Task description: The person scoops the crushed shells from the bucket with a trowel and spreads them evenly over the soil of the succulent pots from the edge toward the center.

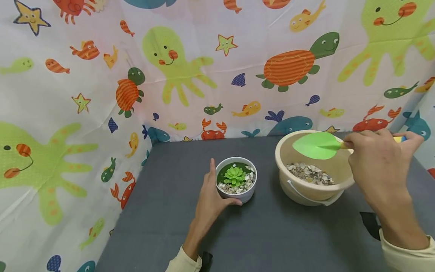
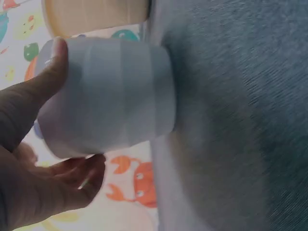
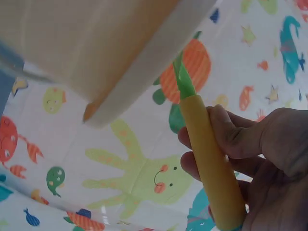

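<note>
In the head view, a small white flowerpot [image 1: 249, 194] stands on the grey cloth, with a green succulent [image 1: 235, 176], a dark green surface and small shells inside. My left hand [image 1: 211, 198] holds the pot from its left side, thumb at the front; the left wrist view shows the thumb on the pot's wall [image 2: 110, 91] and fingers on its other side. My right hand [image 1: 382, 162] grips the yellow handle [image 3: 209, 159] of a toy trowel. The trowel's green blade [image 1: 316, 146] is over the beige bucket [image 1: 283, 177], above a layer of shells [image 1: 310, 173].
A white bail handle [image 1: 310, 198] hangs across the bucket's front. Grey cloth [image 1: 163, 211] covers the table. Behind and to the left hangs a white curtain [image 1: 197, 124] printed with sea animals. The bucket stands to the right of the pot, with a gap between them.
</note>
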{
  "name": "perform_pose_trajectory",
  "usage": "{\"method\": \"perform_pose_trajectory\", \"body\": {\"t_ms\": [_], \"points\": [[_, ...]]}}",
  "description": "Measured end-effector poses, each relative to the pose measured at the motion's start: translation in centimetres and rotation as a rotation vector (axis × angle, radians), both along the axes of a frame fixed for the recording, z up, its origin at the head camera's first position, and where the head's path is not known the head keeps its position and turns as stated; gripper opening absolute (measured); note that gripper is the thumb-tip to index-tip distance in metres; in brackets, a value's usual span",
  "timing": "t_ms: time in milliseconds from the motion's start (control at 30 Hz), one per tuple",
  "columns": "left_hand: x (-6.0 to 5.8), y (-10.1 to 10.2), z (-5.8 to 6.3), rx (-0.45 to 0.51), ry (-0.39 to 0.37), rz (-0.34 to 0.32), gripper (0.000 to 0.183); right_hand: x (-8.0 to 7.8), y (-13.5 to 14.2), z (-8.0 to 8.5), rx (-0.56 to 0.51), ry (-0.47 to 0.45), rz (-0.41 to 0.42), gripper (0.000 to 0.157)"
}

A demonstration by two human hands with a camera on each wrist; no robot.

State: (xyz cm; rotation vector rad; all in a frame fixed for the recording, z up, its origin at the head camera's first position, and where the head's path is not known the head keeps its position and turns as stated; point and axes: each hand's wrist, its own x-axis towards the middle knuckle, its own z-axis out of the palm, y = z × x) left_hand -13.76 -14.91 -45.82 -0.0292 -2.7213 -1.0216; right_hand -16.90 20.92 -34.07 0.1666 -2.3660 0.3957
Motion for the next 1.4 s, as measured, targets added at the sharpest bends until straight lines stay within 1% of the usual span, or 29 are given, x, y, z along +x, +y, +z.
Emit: {"method": "perform_pose_trajectory", "body": {"t_ms": [33, 133, 233, 267, 300, 367, 433, 467, 533, 633, 733, 833, 933, 1000, 1067, 1200, 1267, 1400], "points": [[0.2, 0.0, 0.2, -0.014, -0.006, -0.005, 0.155, -0.1, 0.2, -0.1, 0.044, -0.018, -0.008, 0.030], [0.5, -0.1, 0.8, -0.037, -0.003, -0.014, 0.154, -0.6, 0.4, -0.4, 0.221, -0.117, -0.032, 0.021], [0.5, 0.3, 1.9, -0.060, 0.051, -0.016, 0.152, -1.0, 0.1, -0.8, 0.385, -0.171, -0.014, 0.014], [0.4, 0.6, 2.5, -0.049, 0.079, -0.029, 0.149, -1.2, -0.1, -1.0, 0.433, -0.168, 0.000, 0.012], [0.3, 1.0, 3.0, -0.039, 0.107, -0.048, 0.146, -1.3, -0.4, -1.2, 0.466, -0.162, 0.020, 0.012], [0.2, 2.1, 4.1, -0.026, 0.162, -0.105, 0.139, -1.7, -0.8, -1.5, 0.518, -0.140, 0.056, 0.023], [0.0, 3.6, 5.1, -0.011, 0.199, -0.181, 0.131, -2.1, -1.2, -1.9, 0.555, -0.132, 0.078, 0.035], [-0.2, 4.4, 5.4, -0.011, 0.211, -0.217, 0.127, -2.2, -1.3, -2.0, 0.576, -0.139, 0.078, 0.037], [-0.5, 5.9, 5.8, -0.043, 0.220, -0.275, 0.123, -2.5, -1.7, -2.4, 0.603, -0.169, 0.068, 0.037], [-0.9, 8.1, 5.8, -0.083, 0.197, -0.340, 0.121, -2.7, -2.2, -2.9, 0.623, -0.227, 0.025, 0.035], [-1.4, 9.9, 5.6, -0.086, 0.145, -0.381, 0.122, -3.1, -2.5, -3.5, 0.631, -0.256, 0.003, 0.032], [-1.9, 11.4, 5.1, -0.074, 0.094, -0.406, 0.120, -3.7, -2.6, -3.9, 0.666, -0.278, 0.020, 0.029], [-2.2, 12.5, 4.5, -0.076, 0.072, -0.431, 0.116, -4.3, -2.5, -4.0, 0.712, -0.304, 0.034, 0.025], [-2.2, 12.9, 4.1, -0.077, 0.073, -0.435, 0.110, -4.5, -2.4, -3.9, 0.735, -0.326, 0.047, 0.021], [-2.2, 13.0, 3.8, -0.076, 0.082, -0.424, 0.103, -4.5, -2.3, -3.8, 0.772, -0.351, 0.061, 0.018], [-2.3, 13.0, 3.6, -0.071, 0.106, -0.397, 0.094, -4.4, -2.0, -3.4, 0.821, -0.384, 0.099, 0.020], [-2.4, 13.0, 3.7, -0.066, 0.111, -0.405, 0.094, -4.6, -1.7, -3.4, 0.786, -0.389, 0.106, 0.019], [-2.6, 13.1, 3.7, -0.052, 0.118, -0.423, 0.093, -5.1, -0.9, -4.0, 0.592, -0.460, 0.144, 0.019]]}}
